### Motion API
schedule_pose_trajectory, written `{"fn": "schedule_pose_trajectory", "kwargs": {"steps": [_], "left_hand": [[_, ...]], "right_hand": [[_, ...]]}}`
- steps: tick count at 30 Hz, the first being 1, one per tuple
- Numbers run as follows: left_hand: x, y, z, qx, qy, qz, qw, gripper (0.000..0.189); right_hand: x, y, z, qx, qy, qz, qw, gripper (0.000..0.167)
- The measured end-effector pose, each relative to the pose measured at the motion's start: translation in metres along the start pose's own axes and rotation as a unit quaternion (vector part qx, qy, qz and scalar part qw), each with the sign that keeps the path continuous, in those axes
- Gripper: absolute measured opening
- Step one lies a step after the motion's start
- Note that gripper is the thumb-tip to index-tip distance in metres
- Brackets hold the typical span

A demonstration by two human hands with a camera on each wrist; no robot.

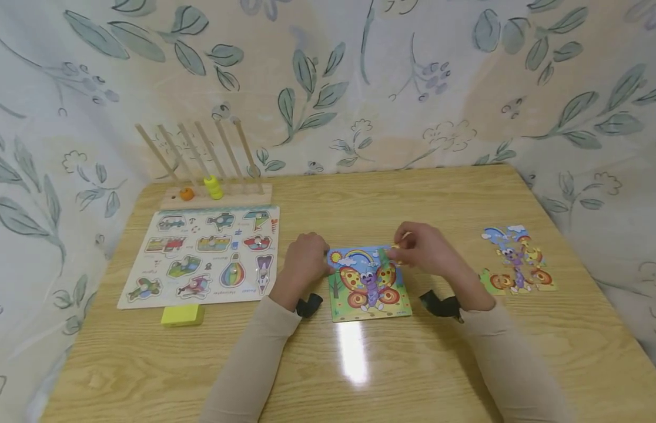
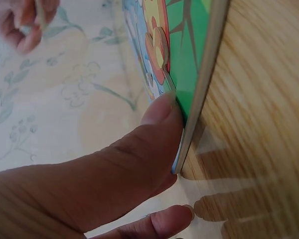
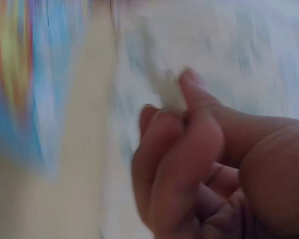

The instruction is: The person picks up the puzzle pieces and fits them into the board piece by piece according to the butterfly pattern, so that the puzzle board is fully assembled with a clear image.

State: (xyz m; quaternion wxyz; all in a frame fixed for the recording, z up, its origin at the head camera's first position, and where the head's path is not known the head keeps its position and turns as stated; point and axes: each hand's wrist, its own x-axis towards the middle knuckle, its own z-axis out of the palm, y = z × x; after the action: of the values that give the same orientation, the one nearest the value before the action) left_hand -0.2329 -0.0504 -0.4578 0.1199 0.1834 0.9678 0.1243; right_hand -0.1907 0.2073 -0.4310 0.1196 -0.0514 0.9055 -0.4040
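A square butterfly puzzle board [image 1: 369, 288] with a rainbow and a sun lies on the table between my hands. My left hand [image 1: 308, 258] grips its upper left edge. In the left wrist view the thumb [image 2: 139, 139] presses on the printed face, by a raised seam between pieces. Over the board's upper right corner, my right hand [image 1: 425, 249] pinches a small puzzle piece [image 3: 172, 94] between thumb and fingers. The right wrist view is blurred, and the piece's picture cannot be made out there.
Loose puzzle pieces [image 1: 518, 261] lie grouped at the right. On the left are a vehicle peg puzzle [image 1: 201, 294], a yellow block [image 1: 182, 315] and a wooden rod stand [image 1: 238, 197] with a few beads. A patterned cloth [image 1: 360, 88] hangs behind the table.
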Motion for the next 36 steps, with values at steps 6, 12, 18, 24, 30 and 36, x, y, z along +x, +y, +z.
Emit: {"fn": "schedule_pose_trajectory", "kwargs": {"steps": [6, 12, 18, 24, 30, 36], "left_hand": [[0.001, 0.0, 0.002, 0.014, 0.002, 0.005, 0.9999, 0.044], [0.003, 0.0, 0.002, 0.023, 0.001, 0.011, 0.9997, 0.039], [0.005, -0.002, 0.001, 0.021, -0.001, 0.015, 0.9997, 0.034], [0.006, -0.005, 0.0, 0.013, -0.006, 0.012, 0.9998, 0.038], [0.006, -0.007, -0.002, 0.005, -0.012, 0.007, 0.9999, 0.041], [0.005, -0.007, -0.002, -0.013, -0.019, 0.009, 0.9997, 0.046]], "right_hand": [[0.009, -0.016, 0.063, 0.068, -0.077, -0.033, 0.9942, 0.022], [0.012, -0.012, 0.086, 0.022, -0.056, -0.05, 0.9969, 0.021], [0.016, -0.015, 0.09, 0.002, -0.032, -0.02, 0.9993, 0.025], [0.02, -0.016, 0.092, -0.04, -0.017, 0.01, 0.999, 0.035], [0.023, -0.018, 0.093, -0.076, 0.001, 0.019, 0.9969, 0.043], [0.021, -0.017, 0.093, -0.114, 0.008, 0.037, 0.9928, 0.049]]}}
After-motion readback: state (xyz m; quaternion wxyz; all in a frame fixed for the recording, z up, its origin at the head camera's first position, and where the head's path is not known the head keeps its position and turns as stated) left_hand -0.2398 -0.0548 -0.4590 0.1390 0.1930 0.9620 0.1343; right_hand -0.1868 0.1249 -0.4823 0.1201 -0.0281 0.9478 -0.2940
